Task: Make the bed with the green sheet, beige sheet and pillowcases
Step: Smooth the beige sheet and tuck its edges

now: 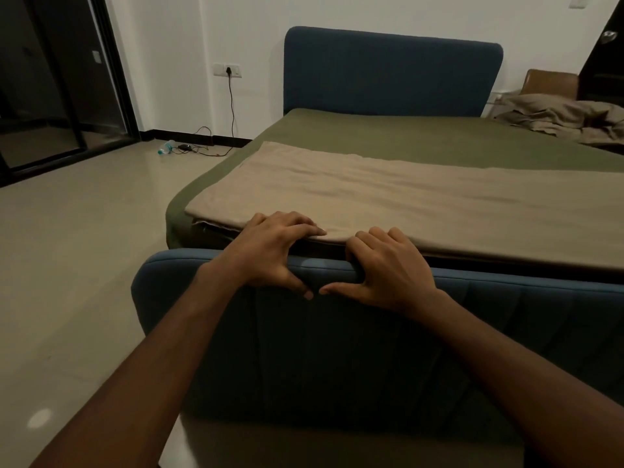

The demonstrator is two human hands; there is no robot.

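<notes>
While the beige sheet (pixel 388 194) lies just beyond both wrists | left hand (pixel 270 251) curls over its hem | right hand (pixel 391 268): fingertips hidden behind footboard (pixel 337 349), grip unclear | likely light, limp: pinch the hem under the fingers.

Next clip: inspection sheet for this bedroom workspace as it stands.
Surface: bed with blue headboard and footboard.
Job's things: green sheet covers it; beige sheet lies across foot end; crumpled beige fabric far right.
Clutter: plastic bottle on floor; cardboard box by wall.
Grippers: left hand, fingers curled over beige sheet's edge; right hand, fingers hooked over footboard.
Cables: black cable hangs from wall socket to floor.
Surroundings: dark glass door left.
</notes>
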